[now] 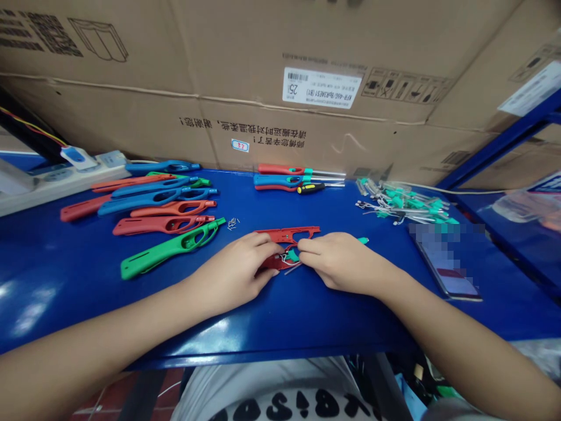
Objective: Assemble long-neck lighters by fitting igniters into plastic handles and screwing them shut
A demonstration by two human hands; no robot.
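Observation:
My left hand (236,272) is closed around a red lighter shell half (272,264) lying low over the table. At its open inner side sits a teal igniter part (292,255) with thin white wires. My right hand (344,263) pinches at this part, and its fingertips hide the exact grip. A teal tip (363,240) shows beyond the right hand. Just behind both hands lies another red shell half (287,235), its inside facing up. Small screws (233,223) are heaped to the left of it.
Several coloured lighter shells (170,248) lie at the left. Long-nosed lighters (280,180) and a yellow-black screwdriver (311,188) lie at the back. Teal igniter assemblies (407,202) and a phone (447,266) are on the right. A cardboard box (245,70) stands behind, a power strip (56,181) left.

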